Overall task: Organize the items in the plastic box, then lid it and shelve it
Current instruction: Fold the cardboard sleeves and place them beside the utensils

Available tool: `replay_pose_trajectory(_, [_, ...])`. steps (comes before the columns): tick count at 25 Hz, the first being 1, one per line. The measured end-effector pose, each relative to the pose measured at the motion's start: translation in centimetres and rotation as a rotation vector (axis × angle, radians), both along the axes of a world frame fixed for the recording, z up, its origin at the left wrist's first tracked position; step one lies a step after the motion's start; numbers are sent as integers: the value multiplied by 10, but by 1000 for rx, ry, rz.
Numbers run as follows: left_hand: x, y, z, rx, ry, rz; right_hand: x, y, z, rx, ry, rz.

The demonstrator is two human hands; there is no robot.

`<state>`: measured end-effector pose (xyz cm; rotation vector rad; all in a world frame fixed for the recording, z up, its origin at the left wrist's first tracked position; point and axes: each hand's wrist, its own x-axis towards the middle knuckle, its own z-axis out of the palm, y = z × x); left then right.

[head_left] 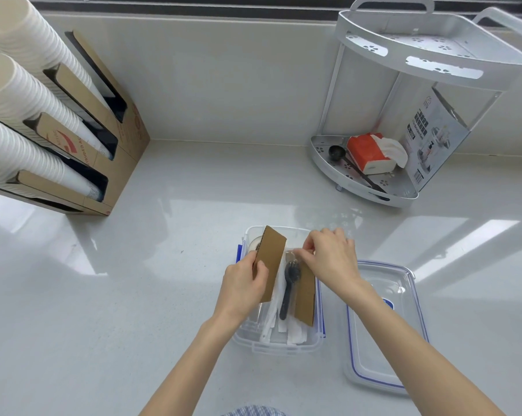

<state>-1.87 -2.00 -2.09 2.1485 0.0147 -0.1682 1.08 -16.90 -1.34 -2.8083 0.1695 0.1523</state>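
Box (279, 345) sits at lower centre, long axis up-frame; left hand (243, 285) grips cardboard (271, 259), right hand (328, 255) pinches a wrapper inside.

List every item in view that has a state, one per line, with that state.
plastic box: open, holding items
lid: off, flat on the counter right of the box
left hand: grip shut on a brown cardboard sleeve, tilted up
right hand: pinching clear wrapping over the black fork
second cardboard sleeve: lying in the box
corner shelf: top tier bare
tissue pack: open, tissue sticking out
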Motion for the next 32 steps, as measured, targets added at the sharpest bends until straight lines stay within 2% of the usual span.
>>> replay_pose_trajectory(4, [0,-1,1,-15,-1,2,-3,-6,5,156,35,-95])
replay_pose_trajectory(9, [-1,0,8,-26,-23,32,-5,-14,14,263,-27,-119])
replay_pose_trajectory(13, [3,5,7,-33,-15,58,-1,-21,27,386,-160,-106])
replay_pose_trajectory(19, [4,12,8,-260,180,96,-2,-27,46,662,-119,-79])
replay_pose_trajectory(24, [-1,12,14,-462,313,79,-4,-26,38,792,64,-78])
replay_pose_trajectory(27, [-4,14,18,-486,274,71,-6,-25,36,800,92,-93])
replay_pose_trajectory(32, [-7,12,15,-214,-11,2,-6,-16,37,819,105,-113])
